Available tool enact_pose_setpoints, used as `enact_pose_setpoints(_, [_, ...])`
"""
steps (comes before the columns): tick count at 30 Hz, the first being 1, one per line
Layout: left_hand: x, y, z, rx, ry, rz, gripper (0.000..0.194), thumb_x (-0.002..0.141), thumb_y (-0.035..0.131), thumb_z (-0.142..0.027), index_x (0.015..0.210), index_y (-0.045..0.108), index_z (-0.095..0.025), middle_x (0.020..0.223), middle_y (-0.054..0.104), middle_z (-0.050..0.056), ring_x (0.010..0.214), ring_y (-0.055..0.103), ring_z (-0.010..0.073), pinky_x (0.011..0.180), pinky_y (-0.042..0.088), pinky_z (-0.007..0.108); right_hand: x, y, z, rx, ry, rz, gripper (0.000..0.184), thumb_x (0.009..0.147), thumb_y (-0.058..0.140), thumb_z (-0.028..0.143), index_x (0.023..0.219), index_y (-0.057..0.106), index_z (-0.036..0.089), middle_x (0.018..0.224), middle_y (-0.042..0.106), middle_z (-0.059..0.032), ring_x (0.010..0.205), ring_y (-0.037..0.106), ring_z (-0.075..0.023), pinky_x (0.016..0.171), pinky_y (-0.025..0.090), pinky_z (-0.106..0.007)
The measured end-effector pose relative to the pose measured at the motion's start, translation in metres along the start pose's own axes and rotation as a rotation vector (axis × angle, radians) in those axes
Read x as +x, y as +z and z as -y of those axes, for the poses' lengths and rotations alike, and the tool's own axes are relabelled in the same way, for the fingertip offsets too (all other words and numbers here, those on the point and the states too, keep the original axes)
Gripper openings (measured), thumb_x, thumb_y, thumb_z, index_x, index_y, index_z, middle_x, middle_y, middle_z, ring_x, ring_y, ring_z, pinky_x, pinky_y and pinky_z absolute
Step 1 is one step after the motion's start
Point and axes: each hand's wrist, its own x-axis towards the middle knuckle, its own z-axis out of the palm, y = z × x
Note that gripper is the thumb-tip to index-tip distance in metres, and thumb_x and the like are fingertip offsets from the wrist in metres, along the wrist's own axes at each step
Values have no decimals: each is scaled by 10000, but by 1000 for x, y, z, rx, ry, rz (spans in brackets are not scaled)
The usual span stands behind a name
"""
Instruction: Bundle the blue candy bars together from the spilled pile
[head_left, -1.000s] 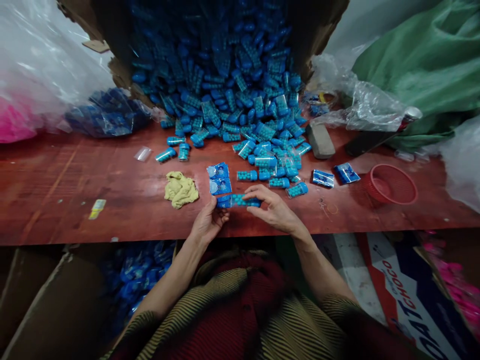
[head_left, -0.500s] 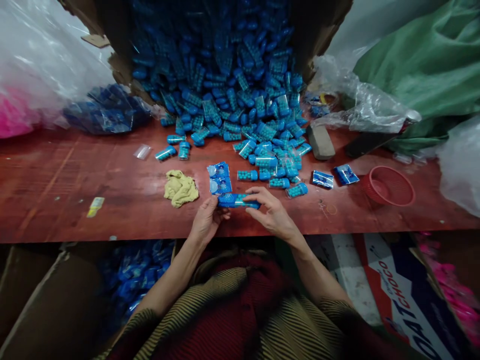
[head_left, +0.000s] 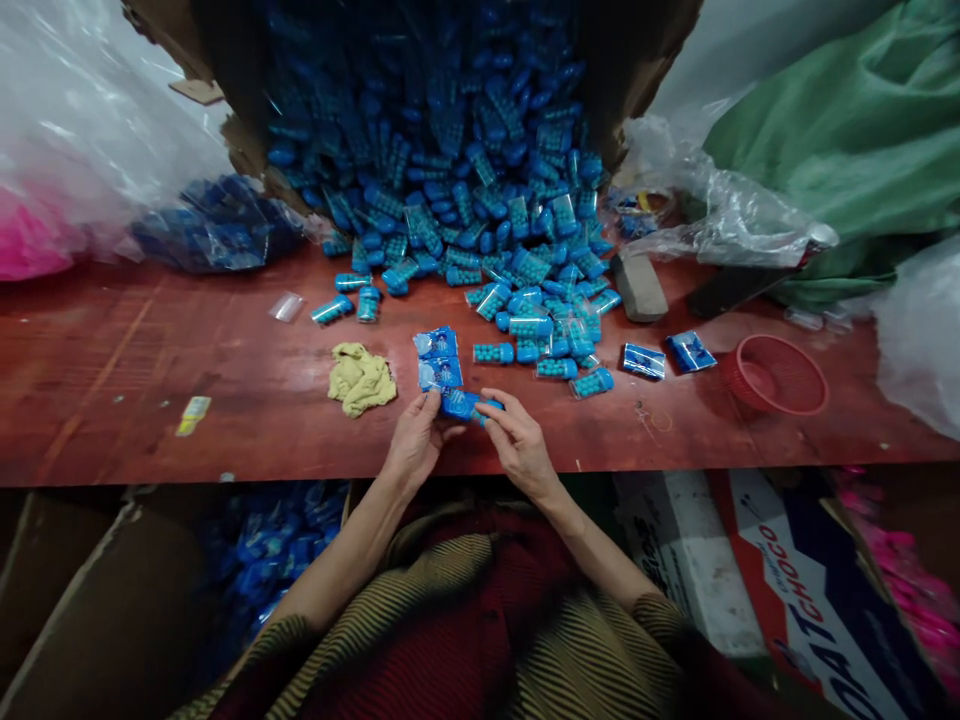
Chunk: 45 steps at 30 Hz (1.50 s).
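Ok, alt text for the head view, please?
The left hand and right hand hold a small blue printed wrapper at a red table. Beyond lies a pile of blue-capped bottles; a red basket sits to the right.

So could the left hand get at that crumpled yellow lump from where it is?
Probably yes: the yellow lump lies close beside the left hand, nothing visible between them, though that hand's fingers are holding a blue wrapper.
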Motion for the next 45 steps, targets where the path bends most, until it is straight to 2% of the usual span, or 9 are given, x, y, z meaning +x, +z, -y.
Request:
enact_pose_setpoints(5, [-1,1,1,-101,-89,-18,136,723,706,-185,808,609,-143,742,693,-1,627,643,117,558,529,222,-7,5,-3,-95,-50,53,346,904,467,228,1228,584,262,1281,541,-97,1199,511,-234,1039,425,-441])
enact_pose_setpoints(9, [-2,6,-3,-108,-152,-21,62,761,662,-143,782,604,-135,685,672,-8,547,612,94,475,490,184,-6,3,6,34,-2,30,372,882,537,266,1253,554,264,1233,569,-82,1174,525,-217,1039,427,-400])
enact_pose_setpoints(13, [-4,7,-6,-109,-168,0,42,784,629,-118,809,600,-136,721,672,1,586,634,107,520,526,208,0,0,8,292,157,42,368,866,553,266,1234,552,270,1226,552,-66,1066,570,-179,945,483,-332])
enact_pose_setpoints(17, [-3,6,-7,-102,-186,80,95,786,607,-81,867,609,-129,750,676,14,619,650,117,574,545,227,3,0,-1,433,319,84,634,778,651,266,1358,399,314,1287,474,-63,828,578,-111,785,527,-279])
enact_pose_setpoints(22, [-1,6,-12,-43,-225,220,196,772,597,-59,959,631,-105,767,683,56,617,661,144,522,512,207,13,-8,-5,389,278,201,811,703,746,307,1404,339,327,1337,443,-67,993,565,-169,917,475,-353])
enact_pose_setpoints(28, [1,5,-12,-26,-260,275,272,753,633,-95,1022,630,-138,774,675,51,626,652,142,561,521,220,26,-16,-3,452,248,329,885,660,769,437,1417,321,333,1393,426,-63,1247,449,-240,1011,419,-387])
enact_pose_setpoints(33, [-1,5,-10,-47,-279,252,300,761,637,-112,1057,620,-157,784,674,41,649,653,136,576,526,212,27,-13,-5,577,246,356,898,646,772,457,1415,325,332,1387,438,-53,1237,467,-224,1006,433,-359])
enact_pose_setpoints(38, [-5,10,-8,-18,-272,235,253,796,606,-139,1049,612,-147,813,693,56,648,658,133,571,534,210,28,-13,-7,614,315,347,962,605,782,498,1421,304,321,1333,457,-67,1095,556,-206,920,494,-345])
enact_pose_setpoints(45, [-9,13,-5,-40,-248,239,243,800,607,-152,1043,608,-156,869,708,67,734,682,163,538,520,196,27,-10,-11,635,308,300,928,619,774,489,1409,323,305,1262,498,-65,1023,573,-189,884,503,-328])
